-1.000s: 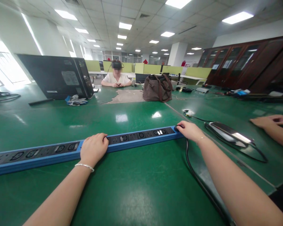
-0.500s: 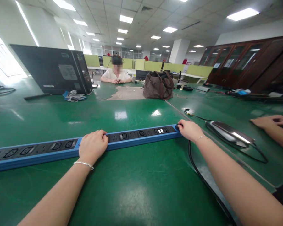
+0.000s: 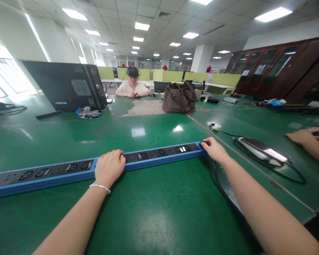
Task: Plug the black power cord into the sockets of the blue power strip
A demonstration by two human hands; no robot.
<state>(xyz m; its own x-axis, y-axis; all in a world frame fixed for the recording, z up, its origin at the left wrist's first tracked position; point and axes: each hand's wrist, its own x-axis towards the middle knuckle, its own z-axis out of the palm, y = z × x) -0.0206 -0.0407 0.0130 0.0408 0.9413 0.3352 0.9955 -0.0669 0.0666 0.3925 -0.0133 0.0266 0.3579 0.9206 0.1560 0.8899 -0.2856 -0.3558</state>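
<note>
A long blue power strip [image 3: 162, 153] with black sockets lies slanting across the green table, and its left end runs out of view. My left hand [image 3: 110, 168] is closed over the strip's middle, fingers over the far edge and thumb along the near side. At the strip's right end, my right hand [image 3: 214, 150] pinches a black part where the cord comes out; the fingertips partly hide it. From beneath that hand the black power cord [image 3: 218, 182] drops toward me and passes behind my right forearm.
Right of the strip lies a black-and-silver device with a cable [image 3: 264, 150], near another person's hands [image 3: 307, 136]. Farther back are a black computer case [image 3: 66, 86], gloves [image 3: 87, 113] and a brown bag [image 3: 178, 99]. A person [image 3: 133, 86] sits across the green table [image 3: 154, 209].
The view has shifted slightly, so the strip and both hands appear a little farther right and lower. Both hands keep their places on the strip.
</note>
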